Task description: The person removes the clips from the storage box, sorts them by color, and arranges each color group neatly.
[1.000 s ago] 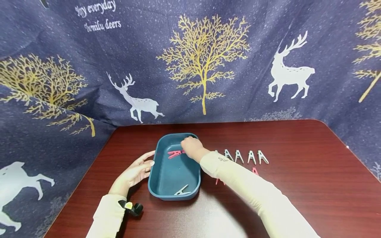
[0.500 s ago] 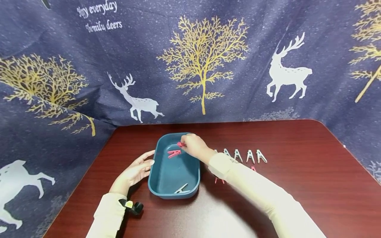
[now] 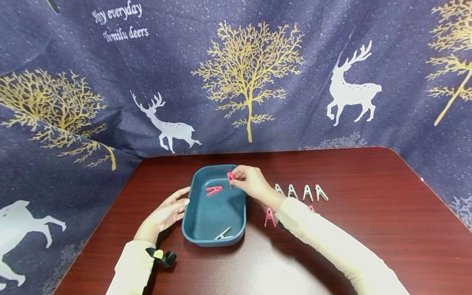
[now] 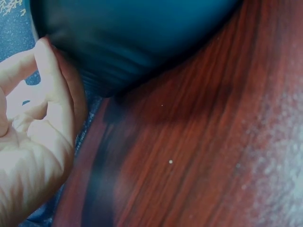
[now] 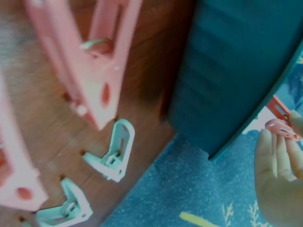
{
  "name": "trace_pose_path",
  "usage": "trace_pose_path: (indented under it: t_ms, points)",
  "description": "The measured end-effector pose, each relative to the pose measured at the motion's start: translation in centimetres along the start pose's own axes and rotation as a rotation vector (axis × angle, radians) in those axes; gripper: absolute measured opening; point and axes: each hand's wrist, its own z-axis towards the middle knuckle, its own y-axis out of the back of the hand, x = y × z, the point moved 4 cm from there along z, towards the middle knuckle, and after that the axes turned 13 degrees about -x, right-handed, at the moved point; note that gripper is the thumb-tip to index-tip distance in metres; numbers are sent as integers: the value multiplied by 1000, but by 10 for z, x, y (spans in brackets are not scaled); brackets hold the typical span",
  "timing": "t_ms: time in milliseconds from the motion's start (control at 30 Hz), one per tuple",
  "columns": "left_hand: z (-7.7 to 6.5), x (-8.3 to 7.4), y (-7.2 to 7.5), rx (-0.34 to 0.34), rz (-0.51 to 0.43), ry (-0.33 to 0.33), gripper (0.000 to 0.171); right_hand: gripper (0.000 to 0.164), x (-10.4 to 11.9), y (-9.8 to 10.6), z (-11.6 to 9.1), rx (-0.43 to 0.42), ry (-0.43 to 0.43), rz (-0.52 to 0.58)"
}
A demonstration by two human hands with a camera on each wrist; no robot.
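Observation:
My right hand [image 3: 252, 182] pinches a red clothespin [image 3: 230, 177] between thumb and fingers, over the far right part of a blue-green plastic basin [image 3: 241, 235]. In the right wrist view, this clothespin [image 5: 281, 126] shows past the basin's rim. My left hand [image 3: 167, 213] rests against the basin's left side, its fingers extended along the outer wall; fingertips [image 4: 43, 45] meet the wall near the rim in the left wrist view. Inside the basin lie another red clothespin [image 3: 214, 191] and a pale grey clothespin [image 3: 223, 233] near the front.
On the dark red wooden table [image 3: 368, 196], several pale grey clothespins [image 3: 307, 192] stand in a row right of the basin. Nearer, a red clothespin [image 3: 269, 217] and another red one [image 3: 312, 208], partly behind my right sleeve, lie closer. A patterned blue cloth [image 3: 295, 135] hangs behind.
My right hand has turned and drawn slightly right, and the red clothespin it pinches now hangs upright and in plain sight. The left hand keeps its place at the basin.

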Motion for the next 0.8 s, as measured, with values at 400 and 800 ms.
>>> trace_pose_path:
  t_ms: [400,800]
  points:
    - [-1,2,1,33,-25,-16,48,17,-1,33,-19,-28,-51,100]
    - [2,2,1,43,-44,-15,47,22,-29,91,-37,-40,-175,92]
